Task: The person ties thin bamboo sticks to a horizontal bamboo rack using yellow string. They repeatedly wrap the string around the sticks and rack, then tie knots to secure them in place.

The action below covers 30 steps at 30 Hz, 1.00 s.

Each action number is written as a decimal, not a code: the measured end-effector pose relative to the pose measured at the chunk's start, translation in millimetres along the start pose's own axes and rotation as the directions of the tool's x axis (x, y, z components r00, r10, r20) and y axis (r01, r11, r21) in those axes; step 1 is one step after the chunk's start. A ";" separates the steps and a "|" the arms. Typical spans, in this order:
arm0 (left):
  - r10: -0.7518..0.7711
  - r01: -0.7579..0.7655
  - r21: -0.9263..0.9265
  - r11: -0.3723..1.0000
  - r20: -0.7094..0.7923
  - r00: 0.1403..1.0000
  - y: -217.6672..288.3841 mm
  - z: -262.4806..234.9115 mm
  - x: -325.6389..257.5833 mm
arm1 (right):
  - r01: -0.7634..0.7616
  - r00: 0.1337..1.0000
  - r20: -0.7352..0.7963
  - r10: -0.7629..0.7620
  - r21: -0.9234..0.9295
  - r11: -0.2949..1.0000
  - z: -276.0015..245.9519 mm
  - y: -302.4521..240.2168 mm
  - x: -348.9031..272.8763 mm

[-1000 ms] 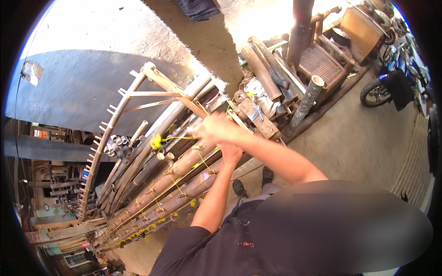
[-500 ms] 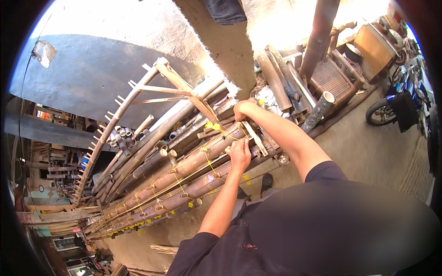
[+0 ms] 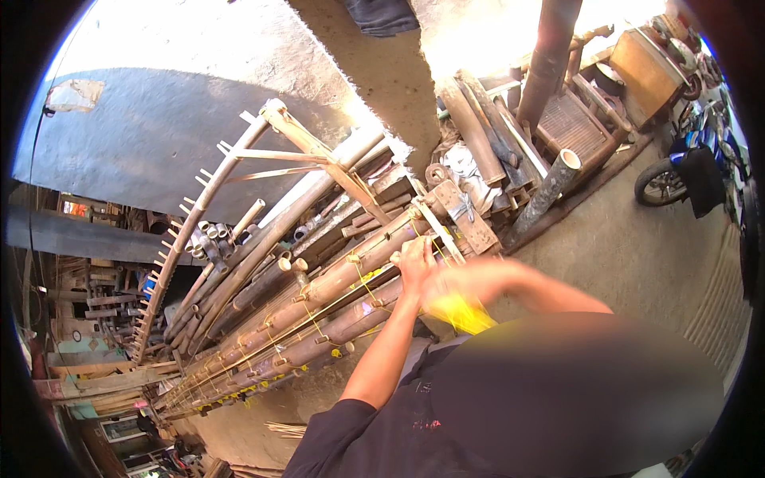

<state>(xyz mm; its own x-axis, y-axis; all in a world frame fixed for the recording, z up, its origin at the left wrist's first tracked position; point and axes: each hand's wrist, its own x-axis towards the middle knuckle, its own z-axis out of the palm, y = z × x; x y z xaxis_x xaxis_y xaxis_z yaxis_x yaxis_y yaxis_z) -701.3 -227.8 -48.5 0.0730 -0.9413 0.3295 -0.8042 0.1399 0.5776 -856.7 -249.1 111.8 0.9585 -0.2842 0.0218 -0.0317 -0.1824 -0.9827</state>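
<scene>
A long bundle of brown bamboo poles [image 3: 335, 303] lies slanted from lower left to upper right, tied at several places with thin yellow string [image 3: 362, 280]. My left hand [image 3: 414, 261] rests curled on the upper end of one pole, next to a flat wooden slat [image 3: 437, 229]. My right hand [image 3: 453, 288] is motion-blurred just right of it and closer to my body. A bunch of bright yellow string [image 3: 466, 316] hangs from it. The fingers of both hands are hard to make out.
A curved bamboo frame with pegs [image 3: 191, 231] arches over the bundle. Behind the pole ends lie bamboo offcuts [image 3: 478, 143], a hollow tube [image 3: 554, 182], a dark post [image 3: 550, 56] and wooden chairs [image 3: 574, 127]. A motorcycle [image 3: 677, 175] stands at right on concrete floor.
My right hand has come down from the pole ends toward my body, drawing yellow string with it. My left hand has stayed on the poles, shifting slightly upward along them.
</scene>
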 end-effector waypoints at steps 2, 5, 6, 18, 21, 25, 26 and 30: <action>-0.031 0.032 -0.002 0.999 0.078 0.996 18.0 -8.2 7.0 | -0.396 0.913 -0.200 0.355 -0.228 0.889 85.6 52.9 -44.8; -0.073 0.089 -0.165 0.982 0.100 0.992 13.5 -14.0 18.2 | -0.490 0.807 -0.460 0.370 -0.173 0.854 117.1 112.1 -45.6; -0.116 0.166 -0.386 0.907 0.150 0.982 8.6 -14.5 32.9 | -0.445 0.811 -0.460 0.362 -0.083 0.892 117.7 113.1 -35.9; -0.094 0.225 -0.275 0.935 0.419 0.903 -106.7 -25.6 147.4 | -0.745 0.570 -0.796 0.205 -0.395 0.538 175.4 127.2 12.1; -0.008 0.035 -0.098 0.995 0.263 0.965 -150.6 -135.0 113.4 | -0.533 0.678 -0.717 0.161 -0.329 0.780 224.0 110.7 74.9; -0.225 0.151 0.275 0.950 0.261 0.939 -194.0 -284.8 21.5 | -0.187 0.851 -0.278 0.446 0.634 0.751 308.4 120.5 177.9; -0.296 0.131 0.371 0.919 0.432 0.852 -206.6 -303.6 -0.9 | -0.131 0.878 -0.113 0.465 0.878 0.460 325.9 113.0 200.0; -0.162 0.081 0.164 0.983 0.574 0.803 -247.4 -289.9 -92.2 | 0.878 0.229 -0.635 0.738 0.462 0.126 334.0 80.7 263.6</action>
<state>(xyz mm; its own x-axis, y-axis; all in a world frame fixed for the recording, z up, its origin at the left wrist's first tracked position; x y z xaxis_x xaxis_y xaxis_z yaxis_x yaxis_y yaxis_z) -338.1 -86.6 -5.3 -0.1499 -0.9546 -0.2576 -0.8817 0.0111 0.4717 -512.0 -24.3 -23.2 0.0160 -0.7975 -0.6030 0.9684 0.1625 -0.1892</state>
